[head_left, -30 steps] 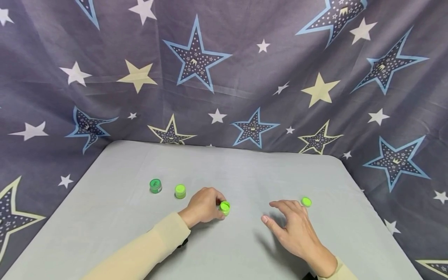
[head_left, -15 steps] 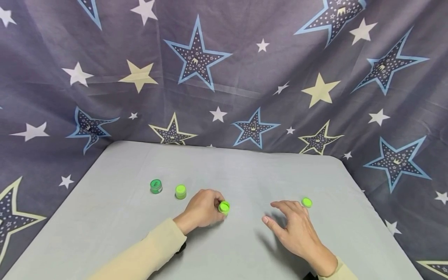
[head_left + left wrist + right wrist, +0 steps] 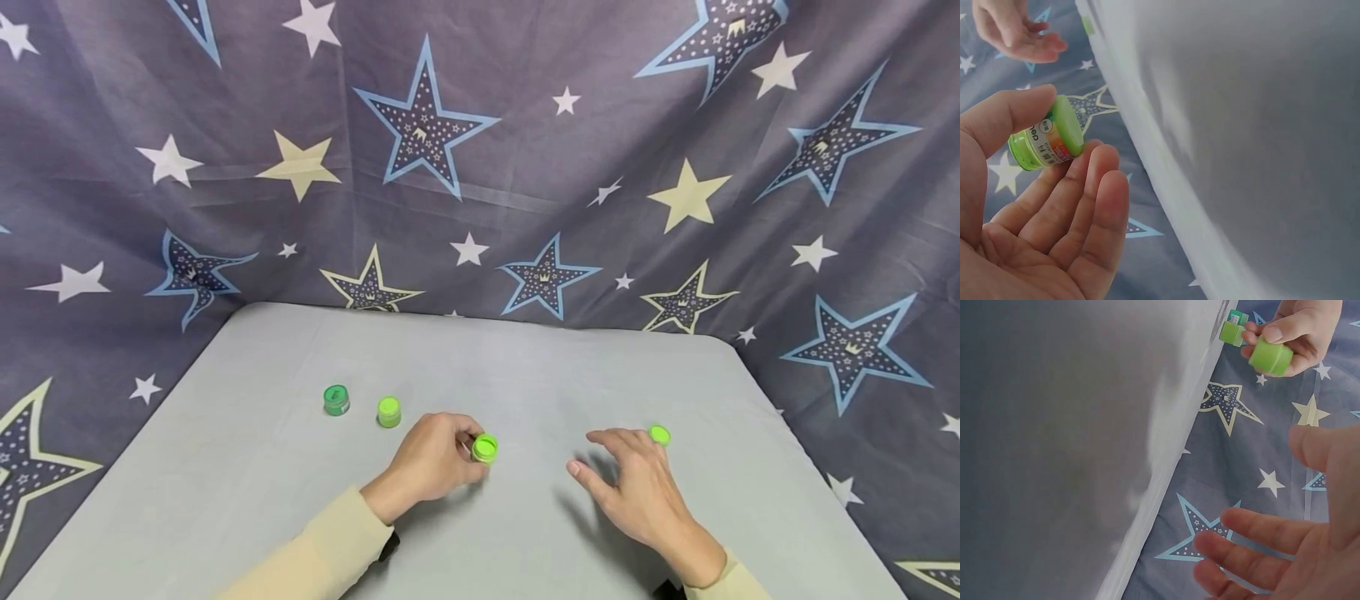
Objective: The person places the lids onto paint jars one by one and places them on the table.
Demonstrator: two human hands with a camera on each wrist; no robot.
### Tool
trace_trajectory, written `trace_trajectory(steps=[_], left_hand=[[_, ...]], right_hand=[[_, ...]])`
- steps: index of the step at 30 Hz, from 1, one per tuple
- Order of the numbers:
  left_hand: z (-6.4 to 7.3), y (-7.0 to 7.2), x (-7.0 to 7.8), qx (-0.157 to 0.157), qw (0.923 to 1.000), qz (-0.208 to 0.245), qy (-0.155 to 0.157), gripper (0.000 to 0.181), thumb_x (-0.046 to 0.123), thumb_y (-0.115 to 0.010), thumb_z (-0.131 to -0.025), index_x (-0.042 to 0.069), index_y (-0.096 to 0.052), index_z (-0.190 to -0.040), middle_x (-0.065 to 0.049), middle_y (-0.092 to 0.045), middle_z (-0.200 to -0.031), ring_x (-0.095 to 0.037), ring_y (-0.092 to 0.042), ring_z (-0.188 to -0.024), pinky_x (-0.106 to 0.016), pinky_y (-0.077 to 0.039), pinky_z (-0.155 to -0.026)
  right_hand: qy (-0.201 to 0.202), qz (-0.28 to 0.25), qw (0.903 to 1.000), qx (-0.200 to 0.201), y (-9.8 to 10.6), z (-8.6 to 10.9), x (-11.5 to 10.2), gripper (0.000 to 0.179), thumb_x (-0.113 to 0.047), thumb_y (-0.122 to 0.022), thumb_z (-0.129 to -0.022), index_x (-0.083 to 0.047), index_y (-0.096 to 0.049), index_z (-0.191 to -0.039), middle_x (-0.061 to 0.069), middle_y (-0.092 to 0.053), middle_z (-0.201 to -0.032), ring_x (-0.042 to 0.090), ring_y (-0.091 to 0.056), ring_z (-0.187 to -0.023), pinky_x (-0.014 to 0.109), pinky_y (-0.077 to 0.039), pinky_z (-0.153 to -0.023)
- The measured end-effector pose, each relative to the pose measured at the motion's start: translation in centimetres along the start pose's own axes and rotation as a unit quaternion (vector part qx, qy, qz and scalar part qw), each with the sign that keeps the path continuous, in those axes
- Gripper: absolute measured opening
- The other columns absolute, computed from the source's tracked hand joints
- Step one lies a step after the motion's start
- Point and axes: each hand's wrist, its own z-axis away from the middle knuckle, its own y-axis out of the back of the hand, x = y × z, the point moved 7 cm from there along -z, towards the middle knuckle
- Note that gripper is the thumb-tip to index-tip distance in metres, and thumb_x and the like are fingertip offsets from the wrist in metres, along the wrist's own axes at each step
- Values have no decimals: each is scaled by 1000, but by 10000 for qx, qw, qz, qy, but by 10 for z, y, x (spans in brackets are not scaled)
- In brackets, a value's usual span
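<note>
Two hands (image 3: 429, 457) (image 3: 641, 493) over a grey table (image 3: 517, 542), lime-green jar (image 3: 484, 450) in left

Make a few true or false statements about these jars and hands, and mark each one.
1. The left hand holds a lime green jar. True.
2. On the table, the dark green jar is left of the standing lime jar. True.
3. The right hand grips a jar. False: the right hand holds nothing.
4. The sleeves are dark blue. False: they are cream.
5. The cloth behind the table has stars on it. True.
</note>
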Motion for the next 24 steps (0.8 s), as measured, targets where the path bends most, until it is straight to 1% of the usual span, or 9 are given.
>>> trace_trajectory(steps=[5,9,15,24], left_hand=[[5,4,4,181,9998,41,-75,26,15,-92,-73,21,-76,-93,14,-66,-80,-3,-59,-71,-25,-50,-66],[8,7,6,266,9996,28,-107,26,17,-92,-73,22,-76,-93,15,-65,-79,-4,-58,-70,-25,-49,-65],[12,10,9,362,9992,-64,-177,26,16,-92,-72,24,-76,-92,15,-63,-76,-3,-56,-68,-24,-48,-63],[16,12,11,429,9986,-226,-203,27,18,-93,-72,23,-77,-93,14,-63,-76,-3,-54,-68,-24,-47,-62]], right_hand=[[-108,55,9999,-103,0,-3,5,45,-39,-83,-86,-6,-74,-114,9,-73,-112,32,-63,-107,50,-42,-89],[-195,112,9996,-178,-1,-5,12,48,-39,-83,-85,-4,-73,-115,11,-73,-112,35,-63,-107,53,-40,-94],[-463,309,9976,-419,-1,-9,27,51,-40,-82,-86,-4,-72,-120,14,-71,-117,37,-61,-110,55,-40,-91],[-833,545,9931,-626,2,-14,53,52,-37,-82,-86,-2,-70,-123,19,-70,-121,42,-58,-112,56,-38,-90]])
